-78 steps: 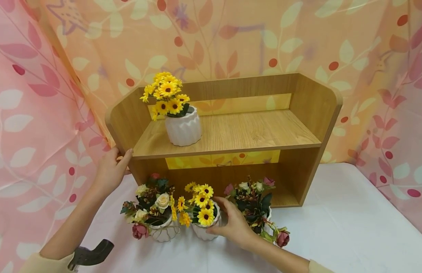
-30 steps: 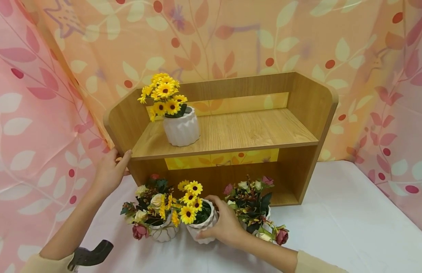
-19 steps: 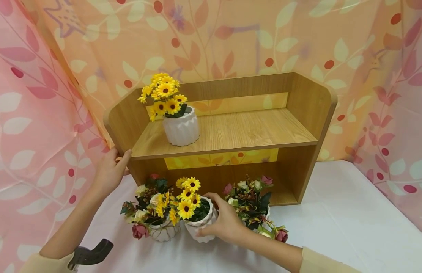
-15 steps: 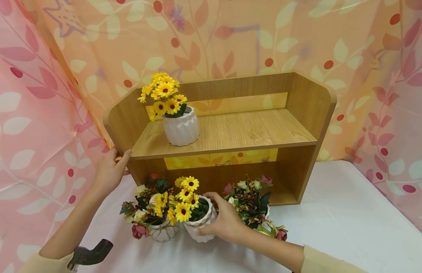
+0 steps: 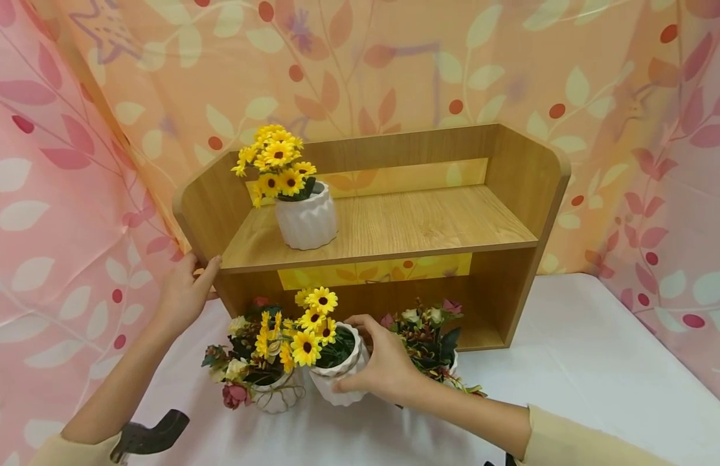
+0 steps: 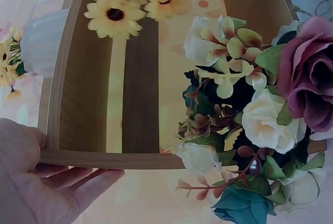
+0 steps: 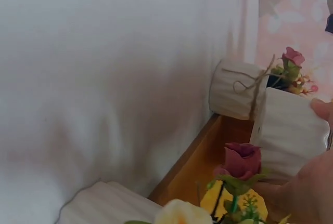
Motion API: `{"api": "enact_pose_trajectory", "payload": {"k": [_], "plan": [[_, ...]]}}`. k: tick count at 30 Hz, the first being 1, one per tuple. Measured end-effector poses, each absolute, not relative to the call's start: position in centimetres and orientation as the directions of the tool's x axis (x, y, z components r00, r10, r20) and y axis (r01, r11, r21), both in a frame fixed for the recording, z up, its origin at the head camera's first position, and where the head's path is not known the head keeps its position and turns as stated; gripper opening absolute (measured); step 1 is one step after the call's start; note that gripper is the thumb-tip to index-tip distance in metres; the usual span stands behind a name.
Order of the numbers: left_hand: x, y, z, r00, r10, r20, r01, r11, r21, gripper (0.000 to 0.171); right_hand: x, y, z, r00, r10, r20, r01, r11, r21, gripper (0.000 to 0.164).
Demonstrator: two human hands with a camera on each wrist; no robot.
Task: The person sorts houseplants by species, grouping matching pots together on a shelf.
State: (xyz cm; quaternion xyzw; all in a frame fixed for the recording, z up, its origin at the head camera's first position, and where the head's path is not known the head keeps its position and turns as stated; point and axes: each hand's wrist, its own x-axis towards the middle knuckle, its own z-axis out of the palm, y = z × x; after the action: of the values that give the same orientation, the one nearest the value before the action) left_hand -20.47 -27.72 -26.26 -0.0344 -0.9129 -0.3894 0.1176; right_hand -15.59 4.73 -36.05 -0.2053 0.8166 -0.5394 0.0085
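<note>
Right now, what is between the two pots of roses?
In the head view, a tilted white pot of yellow flowers is there, with the right hand gripping it.

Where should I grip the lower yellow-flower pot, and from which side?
Probably by the wall of the white pot, coming from its right, much as the right hand holds it: thumb on the near side, fingers round behind. The yellow flowers spill left toward the roses and the pot leans that way, leaving its right side free of blooms.
</note>
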Motion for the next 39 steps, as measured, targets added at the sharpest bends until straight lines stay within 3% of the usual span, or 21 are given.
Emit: {"api": "enact_pose_trajectory", "payload": {"k": [15,22,39], "plan": [[-20.9,-28.5,-25.8,-0.975,0.009,0.221,0.167,0.687,0.708,0.07,-15.2,5.2,-32.7,-0.908,-0.352,0.227,-0.349,0.337,-0.874,0.086],[-21.1,-29.0,-25.5,-0.976,0.019,0.217,0.156,0.76,0.631,0.067,-15.2,5.8,-30.6,-0.902,-0.356,0.244,-0.372,0.354,-0.858,0.086],[-20.8,-28.5,-25.4,-0.992,0.026,0.121,0.11,0.636,0.764,0.074,-15.3,6.7,-25.6,-0.915,-0.329,0.235,-0.356,0.381,-0.853,0.089]]}}
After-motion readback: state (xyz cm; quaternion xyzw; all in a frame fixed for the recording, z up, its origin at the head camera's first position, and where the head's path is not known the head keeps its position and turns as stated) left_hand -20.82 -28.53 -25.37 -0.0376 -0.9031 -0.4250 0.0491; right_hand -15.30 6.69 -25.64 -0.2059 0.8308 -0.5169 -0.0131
